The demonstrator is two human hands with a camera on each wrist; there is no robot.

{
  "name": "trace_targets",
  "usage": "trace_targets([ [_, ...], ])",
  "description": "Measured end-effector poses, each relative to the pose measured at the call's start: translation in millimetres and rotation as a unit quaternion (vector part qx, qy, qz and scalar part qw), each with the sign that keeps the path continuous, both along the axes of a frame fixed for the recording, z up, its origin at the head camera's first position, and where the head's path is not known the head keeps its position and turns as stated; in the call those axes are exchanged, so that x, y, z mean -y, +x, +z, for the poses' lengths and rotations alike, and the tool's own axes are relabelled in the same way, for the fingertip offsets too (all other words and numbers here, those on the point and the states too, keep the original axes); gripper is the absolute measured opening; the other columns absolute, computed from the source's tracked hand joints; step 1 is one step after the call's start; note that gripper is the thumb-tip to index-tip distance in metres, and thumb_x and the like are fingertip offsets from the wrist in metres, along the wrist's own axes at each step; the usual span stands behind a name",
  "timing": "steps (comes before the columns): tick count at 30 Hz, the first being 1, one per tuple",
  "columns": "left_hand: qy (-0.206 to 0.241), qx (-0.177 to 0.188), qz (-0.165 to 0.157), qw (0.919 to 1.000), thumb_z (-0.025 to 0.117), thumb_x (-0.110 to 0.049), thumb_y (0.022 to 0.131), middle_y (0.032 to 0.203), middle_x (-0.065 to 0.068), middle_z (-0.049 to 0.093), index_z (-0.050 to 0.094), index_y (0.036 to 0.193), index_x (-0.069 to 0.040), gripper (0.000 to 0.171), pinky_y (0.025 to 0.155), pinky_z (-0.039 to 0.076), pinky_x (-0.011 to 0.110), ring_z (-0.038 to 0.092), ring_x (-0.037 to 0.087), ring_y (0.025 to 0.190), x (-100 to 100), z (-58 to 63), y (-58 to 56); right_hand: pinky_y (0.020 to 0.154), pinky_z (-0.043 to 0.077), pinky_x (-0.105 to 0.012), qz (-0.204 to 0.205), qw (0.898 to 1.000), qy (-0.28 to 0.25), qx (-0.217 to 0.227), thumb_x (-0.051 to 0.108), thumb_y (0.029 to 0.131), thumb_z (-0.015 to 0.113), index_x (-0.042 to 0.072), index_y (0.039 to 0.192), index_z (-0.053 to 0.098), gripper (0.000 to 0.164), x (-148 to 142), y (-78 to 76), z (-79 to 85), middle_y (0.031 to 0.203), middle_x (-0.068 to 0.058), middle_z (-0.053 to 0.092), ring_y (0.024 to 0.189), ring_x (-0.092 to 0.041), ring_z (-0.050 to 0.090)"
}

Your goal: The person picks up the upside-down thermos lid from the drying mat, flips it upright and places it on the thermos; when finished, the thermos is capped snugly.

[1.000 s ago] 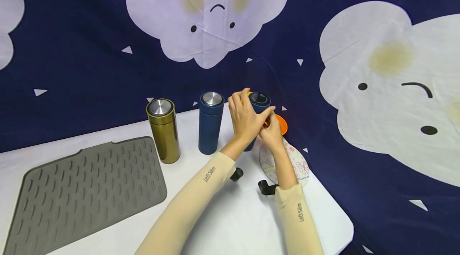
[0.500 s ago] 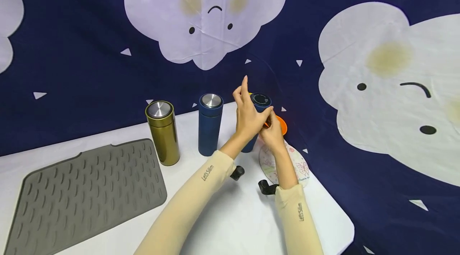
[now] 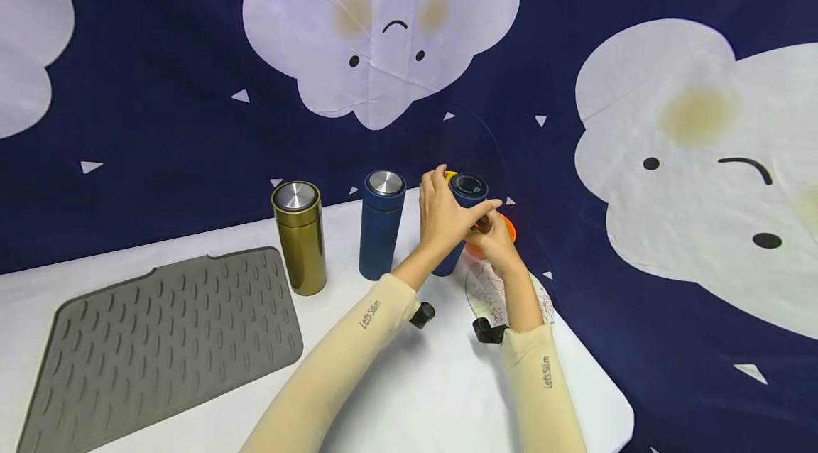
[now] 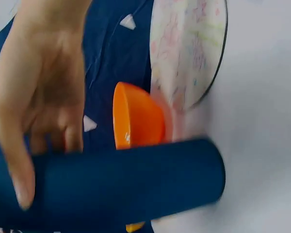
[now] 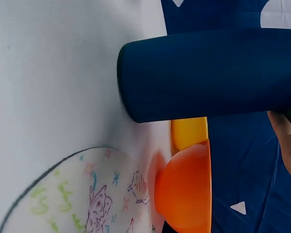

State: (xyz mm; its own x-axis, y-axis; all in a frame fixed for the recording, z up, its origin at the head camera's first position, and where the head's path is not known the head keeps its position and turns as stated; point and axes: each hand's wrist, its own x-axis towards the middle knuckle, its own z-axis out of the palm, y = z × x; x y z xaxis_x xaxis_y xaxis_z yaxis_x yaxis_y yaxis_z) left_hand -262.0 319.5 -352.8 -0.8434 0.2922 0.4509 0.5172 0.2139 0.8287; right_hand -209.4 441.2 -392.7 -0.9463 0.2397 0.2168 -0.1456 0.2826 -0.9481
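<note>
A dark blue thermos (image 3: 469, 190) with a dark display lid is held between both hands at the table's far right. In the head view, my left hand (image 3: 442, 215) wraps its fingers along the far left side near the top, thumb stretched across the front. Below that thumb, my right hand (image 3: 498, 243) grips the thermos from the right, its fingertips partly hidden. The left wrist view shows the right thumb lying over the blue body (image 4: 121, 184). Near the base (image 5: 131, 82), the right wrist view shows the thermos over white tabletop; contact I cannot tell.
A second blue thermos (image 3: 381, 226) and a gold thermos (image 3: 300, 240), both silver-topped, stand to the left. A grey ridged mat (image 3: 172, 346) lies beyond them. Right of the held thermos are an orange bowl (image 5: 184, 189), a yellow container (image 5: 190, 132) and a round patterned board (image 5: 97, 194).
Half a second ago the left index finger pointed up off the thermos; now the left fingers lie against its side again. The right hand has shifted slightly. The head view has moved a little.
</note>
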Motion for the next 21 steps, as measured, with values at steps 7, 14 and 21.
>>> trace_targets([
  [7,0.037,-0.031,0.063,0.9969,0.091,-0.035,0.069,0.118,0.01,0.058,0.044,0.128,-0.007,0.08,0.103,0.04,0.04,0.056,0.027,0.114,-5.1,-14.2,1.3,0.084,0.052,-0.018,0.011,1.0,-0.013,-0.015,-0.015,0.084,0.058,-0.006,0.136,0.045,0.055,3.1,-2.4,-2.7,0.108,0.005,0.062,0.098,-0.004,0.06],
  [14,0.047,-0.012,-0.023,0.9985,0.085,-0.027,0.076,0.142,0.014,0.051,0.035,0.142,-0.007,0.085,0.113,0.034,0.047,0.049,0.031,0.132,7.8,-12.4,-2.6,0.091,0.051,-0.019,0.021,1.0,-0.005,-0.014,-0.018,0.081,0.057,-0.002,0.143,0.042,0.066,2.5,-6.1,-0.2,0.117,-0.003,0.063,0.103,-0.007,0.06],
  [21,0.05,-0.004,-0.081,0.9954,0.083,-0.033,0.08,0.163,0.012,0.021,0.021,0.157,-0.014,0.101,0.117,0.03,0.052,0.027,0.031,0.149,42.9,30.5,8.4,0.119,0.029,-0.043,0.04,0.999,0.015,0.008,-0.007,0.083,0.07,0.014,0.159,0.017,0.095,-6.6,-7.1,23.3,0.16,-0.013,0.031,0.144,-0.028,0.036],
])
